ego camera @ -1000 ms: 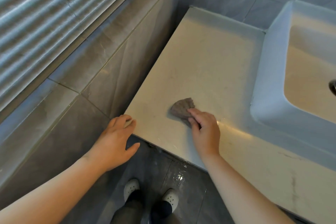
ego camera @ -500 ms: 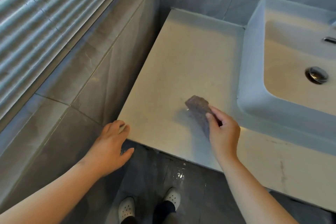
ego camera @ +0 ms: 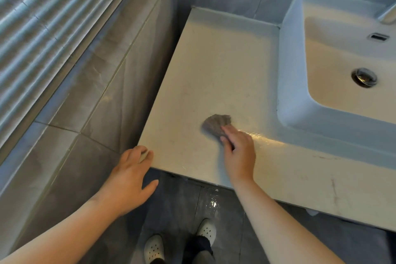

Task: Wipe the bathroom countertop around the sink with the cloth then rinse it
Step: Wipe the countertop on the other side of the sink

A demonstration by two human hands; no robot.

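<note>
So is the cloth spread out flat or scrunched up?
Scrunched up: the grey cloth is a small bunched wad on the countertop, held by the right hand.

table [ego camera: 214, 66]: pale stone top, wet sheen and brown streaks toward front right | cloth [ego camera: 216, 123]: grey, bunched, lying on table near front, left of sink | sink [ego camera: 291, 66]: white basin standing on table, right side
</note>
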